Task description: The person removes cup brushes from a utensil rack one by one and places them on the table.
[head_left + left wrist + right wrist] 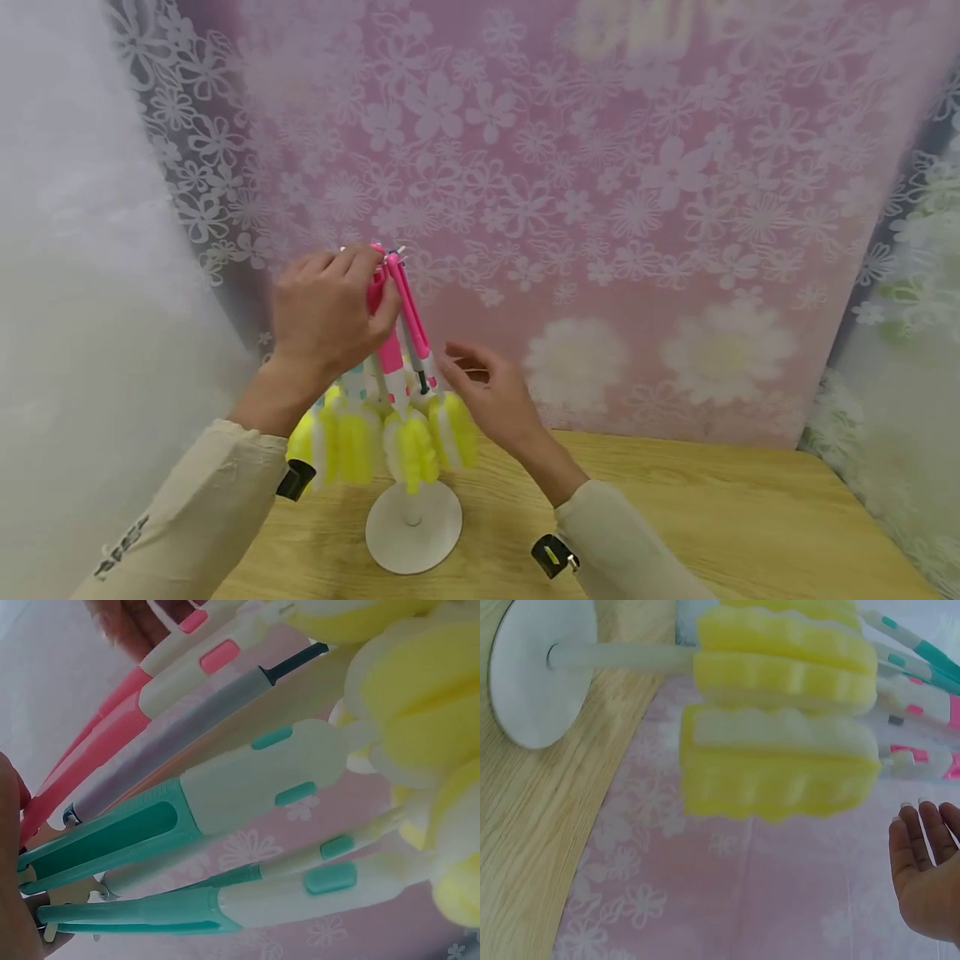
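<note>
Several sponge bottle brushes with yellow-and-white heads hang from the top of a stand with a round white base (390, 546). My left hand (322, 312) is at the top, its thumb and fingers gripping the handle end of a pink-handled bottle brush (390, 357). Another pink-handled brush (412, 312) hangs just right of it. Teal-handled brushes (150, 911) hang on the left side, mostly behind my left hand in the head view. To the right of the brushes, my right hand (498, 400) holds nothing, its fingers loosely bent near the sponge head (780, 780).
The stand is on a wood-grain table (675, 508). Behind it hangs a pink curtain (600, 250) with white flowers, and pale translucent sheeting (97, 292) rises at the left. A grey post (180, 739) stands among the handles.
</note>
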`<action>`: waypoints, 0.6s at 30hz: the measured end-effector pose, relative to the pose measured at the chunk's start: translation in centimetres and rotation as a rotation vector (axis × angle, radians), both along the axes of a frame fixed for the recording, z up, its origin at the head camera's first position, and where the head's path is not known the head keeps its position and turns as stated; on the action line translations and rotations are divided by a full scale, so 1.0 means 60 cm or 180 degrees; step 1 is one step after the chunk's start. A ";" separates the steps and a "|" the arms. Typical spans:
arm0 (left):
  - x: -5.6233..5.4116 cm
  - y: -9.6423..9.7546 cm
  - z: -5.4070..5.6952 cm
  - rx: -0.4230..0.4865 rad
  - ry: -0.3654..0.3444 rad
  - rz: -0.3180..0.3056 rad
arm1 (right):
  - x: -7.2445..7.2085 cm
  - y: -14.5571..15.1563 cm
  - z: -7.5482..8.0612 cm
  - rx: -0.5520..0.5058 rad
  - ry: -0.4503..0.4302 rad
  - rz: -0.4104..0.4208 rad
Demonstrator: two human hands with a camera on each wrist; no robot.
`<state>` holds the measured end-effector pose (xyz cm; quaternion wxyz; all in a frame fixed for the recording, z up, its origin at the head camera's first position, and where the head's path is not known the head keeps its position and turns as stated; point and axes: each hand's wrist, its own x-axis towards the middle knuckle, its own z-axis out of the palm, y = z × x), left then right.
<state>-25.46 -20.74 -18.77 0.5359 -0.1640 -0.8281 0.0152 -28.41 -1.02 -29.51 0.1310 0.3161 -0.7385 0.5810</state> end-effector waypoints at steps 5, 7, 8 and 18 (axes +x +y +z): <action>-0.001 0.001 0.001 -0.0020 0.0047 -0.0010 | 0.000 -0.034 0.012 -0.0053 0.0074 0.0071; -0.002 0.001 0.001 -0.0031 0.0087 -0.0005 | 0.000 -0.041 0.014 -0.0071 0.0076 0.0054; -0.002 0.000 0.001 -0.0036 0.0100 -0.0007 | 0.000 -0.044 0.015 -0.0087 0.0070 0.0051; -0.008 -0.001 -0.004 0.0010 0.0131 -0.0055 | -0.009 -0.054 0.013 -0.0154 0.0070 -0.0099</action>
